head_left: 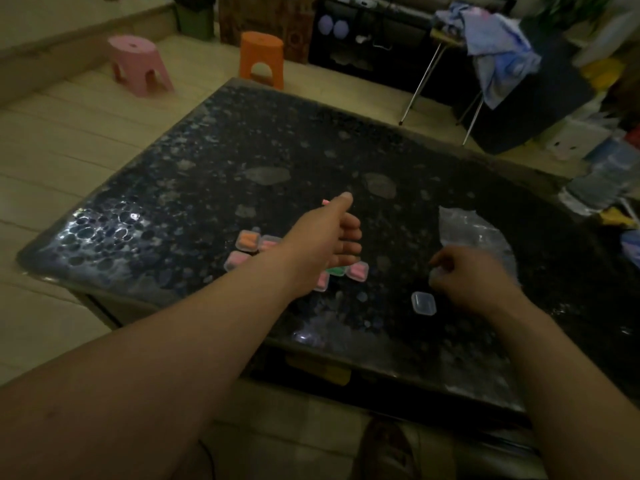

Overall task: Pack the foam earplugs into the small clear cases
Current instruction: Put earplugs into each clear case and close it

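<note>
Pink earplug [325,201] points left, pinched by left hand [334,237]; right hand [467,275] curled, perhaps gripping a case

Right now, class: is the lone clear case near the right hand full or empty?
Empty, it seems. The lone clear case shows no colour inside, unlike the filled cases holding pink and orange earplugs.

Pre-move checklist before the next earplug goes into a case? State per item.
1. Earplug in left hand: ok, pink earplug at the fingertips.
2. Empty clear case within reach: ok, beside right hand.
3. Case lid open: cannot tell.
4. Right hand free: cannot tell, fingers curled.
5. Filled cases out of the way: ok, grouped under the left forearm.
6. Plastic bag clear of the case: ok.
</note>
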{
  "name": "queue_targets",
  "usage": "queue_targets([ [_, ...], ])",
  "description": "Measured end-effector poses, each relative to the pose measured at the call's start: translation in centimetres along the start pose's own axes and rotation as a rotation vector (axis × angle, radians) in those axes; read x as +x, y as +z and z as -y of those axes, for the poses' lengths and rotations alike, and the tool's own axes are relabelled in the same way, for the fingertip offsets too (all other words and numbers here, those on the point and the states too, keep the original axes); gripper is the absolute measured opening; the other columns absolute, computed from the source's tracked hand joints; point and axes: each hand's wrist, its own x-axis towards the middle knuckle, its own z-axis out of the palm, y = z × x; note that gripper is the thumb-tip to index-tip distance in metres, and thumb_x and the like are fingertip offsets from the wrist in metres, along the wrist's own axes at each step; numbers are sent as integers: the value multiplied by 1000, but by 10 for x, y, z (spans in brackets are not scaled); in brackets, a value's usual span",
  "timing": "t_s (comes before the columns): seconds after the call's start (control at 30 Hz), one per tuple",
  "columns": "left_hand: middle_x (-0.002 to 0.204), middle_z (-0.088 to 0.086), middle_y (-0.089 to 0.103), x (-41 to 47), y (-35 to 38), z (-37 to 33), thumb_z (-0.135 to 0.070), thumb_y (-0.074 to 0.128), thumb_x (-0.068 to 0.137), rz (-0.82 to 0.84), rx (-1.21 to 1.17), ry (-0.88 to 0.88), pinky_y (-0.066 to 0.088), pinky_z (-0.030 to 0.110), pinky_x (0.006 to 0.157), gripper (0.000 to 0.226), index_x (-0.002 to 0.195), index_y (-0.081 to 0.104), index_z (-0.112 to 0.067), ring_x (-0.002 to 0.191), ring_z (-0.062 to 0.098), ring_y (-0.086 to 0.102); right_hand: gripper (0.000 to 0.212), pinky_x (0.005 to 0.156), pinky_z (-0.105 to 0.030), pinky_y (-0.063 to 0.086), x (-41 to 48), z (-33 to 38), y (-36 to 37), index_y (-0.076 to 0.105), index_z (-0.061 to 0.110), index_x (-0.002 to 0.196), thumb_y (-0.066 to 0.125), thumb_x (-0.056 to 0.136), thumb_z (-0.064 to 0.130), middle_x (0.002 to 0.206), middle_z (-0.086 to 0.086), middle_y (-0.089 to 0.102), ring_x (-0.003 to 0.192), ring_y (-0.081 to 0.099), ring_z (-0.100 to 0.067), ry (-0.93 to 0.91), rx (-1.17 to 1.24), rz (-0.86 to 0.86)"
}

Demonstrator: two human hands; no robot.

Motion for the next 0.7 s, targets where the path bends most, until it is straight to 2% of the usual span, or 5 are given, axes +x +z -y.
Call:
queue_targets([
  [0.1, 106, 13, 70, 4, 4, 5, -46, 53, 110, 31, 33, -19, 60, 40, 85, 40, 108, 65, -8, 96, 28, 70, 30, 89, -33, 58, -9, 22, -4, 67, 30, 127, 76, 99, 26, 120, 6, 68, 99, 64, -7, -147, 184, -103],
  [0.2, 105, 14, 74, 4, 5, 9, -41, 57, 109, 84, 83, -57, 63, 42, 90, 35, 115, 65, -7, 97, 30, 73, 29, 78, -22, 55, -22, 48, -4, 66, 36, 117, 81, 95, 25, 109, 14, 68, 94, 67, -1, -336, 393, -73],
  [0.37, 93, 10, 77, 5, -6, 12, -33, 65, 107, 192, 99, -21, 63, 42, 95, 27, 115, 74, -9, 91, 25, 75, 27, 71, -21, 55, -33, 75, 0, 67, 34, 115, 82, 94, 26, 102, 12, 72, 86, 69, 0, -446, 585, -53],
  [0.5, 98, 16, 71, 3, -13, 8, -27, 66, 107, 192, 95, 1, 59, 22, 60, 23, 109, 72, -5, 89, 25, 69, 33, 83, -24, 59, -33, 81, 1, 66, 32, 125, 78, 96, 20, 113, 12, 72, 99, 70, 1, -424, 657, 11],
  [0.7, 91, 10, 78, 16, -25, 13, -26, 82, 94, 142, 227, 104, 65, 44, 91, 30, 117, 71, -10, 81, 16, 74, 15, 89, -39, 64, -29, 90, 0, 75, 31, 112, 65, 105, 23, 103, 5, 78, 98, 76, -12, -243, 873, 123],
])
